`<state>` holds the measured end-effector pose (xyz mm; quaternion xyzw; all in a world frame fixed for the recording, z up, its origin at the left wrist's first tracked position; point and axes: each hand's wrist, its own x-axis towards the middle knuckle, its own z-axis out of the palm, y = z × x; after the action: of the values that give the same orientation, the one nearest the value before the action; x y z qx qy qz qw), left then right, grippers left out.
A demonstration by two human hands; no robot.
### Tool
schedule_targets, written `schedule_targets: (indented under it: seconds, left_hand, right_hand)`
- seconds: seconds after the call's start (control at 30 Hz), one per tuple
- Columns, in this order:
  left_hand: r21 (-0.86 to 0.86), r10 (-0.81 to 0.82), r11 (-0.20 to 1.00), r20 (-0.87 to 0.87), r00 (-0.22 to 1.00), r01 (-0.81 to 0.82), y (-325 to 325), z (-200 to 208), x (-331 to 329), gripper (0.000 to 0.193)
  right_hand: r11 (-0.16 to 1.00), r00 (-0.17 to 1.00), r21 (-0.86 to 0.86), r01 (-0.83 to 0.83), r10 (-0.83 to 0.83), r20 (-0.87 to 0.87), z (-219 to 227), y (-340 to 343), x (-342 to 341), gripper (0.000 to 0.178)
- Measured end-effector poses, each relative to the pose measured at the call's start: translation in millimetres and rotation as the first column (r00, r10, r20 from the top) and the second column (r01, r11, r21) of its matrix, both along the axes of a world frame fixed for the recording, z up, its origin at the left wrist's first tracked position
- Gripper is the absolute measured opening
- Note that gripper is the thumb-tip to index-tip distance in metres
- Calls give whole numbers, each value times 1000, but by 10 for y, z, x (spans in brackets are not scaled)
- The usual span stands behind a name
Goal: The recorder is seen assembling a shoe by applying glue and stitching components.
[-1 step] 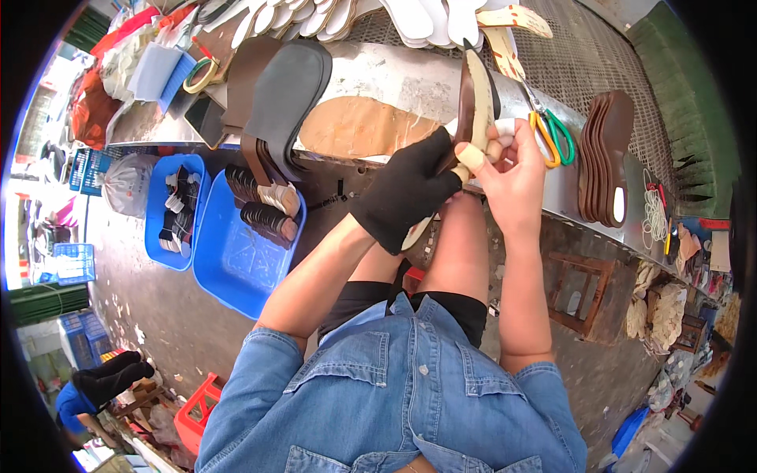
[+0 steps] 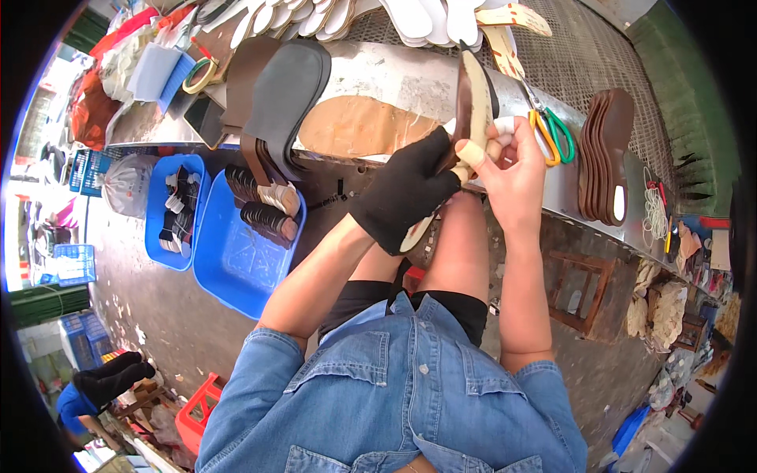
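Observation:
A shoe sole (image 2: 478, 98), cream on one face and brown on the other, stands nearly edge-on above the bench edge, its tip pointing away from me. My left hand (image 2: 406, 189), in a black glove with bare fingertips, is closed around its middle. The pale lower end of the sole shows below the glove, over my thighs. My right hand (image 2: 511, 169), with pale wraps on some fingers, is bent in a pinch at the sole's cream side. Whatever lies between those fingertips is too small to make out. Behind the sole, a dark sole edge (image 2: 494, 94) shows on the bench.
Scissors (image 2: 552, 135) with orange and green handles lie right of my hands, by stacked brown insoles (image 2: 605, 158). A brown paper sole shape (image 2: 367, 126) and dark soles (image 2: 288, 91) lie left. Blue bins (image 2: 244, 260) hold strap pieces. A person (image 2: 87, 398) bends at far lower left.
The sole has tilted very slightly in my hands. Everything else looks the same.

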<state>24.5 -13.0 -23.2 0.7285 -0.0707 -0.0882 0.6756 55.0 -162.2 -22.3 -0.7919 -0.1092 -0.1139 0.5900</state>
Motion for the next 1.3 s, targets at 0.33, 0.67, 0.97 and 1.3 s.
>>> schedule_targets:
  seconds: [0.33,0.67,0.97,1.3]
  left_hand:
    - [-143,-15,989,52,999,22,16,-74,-1,40]
    - [-150,-42,989,-140,989,21,25,-48,-109,20]
    - [-698,-66,716,-88,994,-14,27,-277,192,28]
    - [-393,317,846,-173,933,-360,-331,5,161,44]
  right_hand:
    - [790,895,612,-47,305,-325,-191,-189,-1,25]
    - [767,922,631,-111,316,-222,-106,-334,115,30]
    - [782,966,615,-103,226,-125,-35,-54,-122,36]
    - [867,992,494,-62,106,-62,-72,35,-251,30]
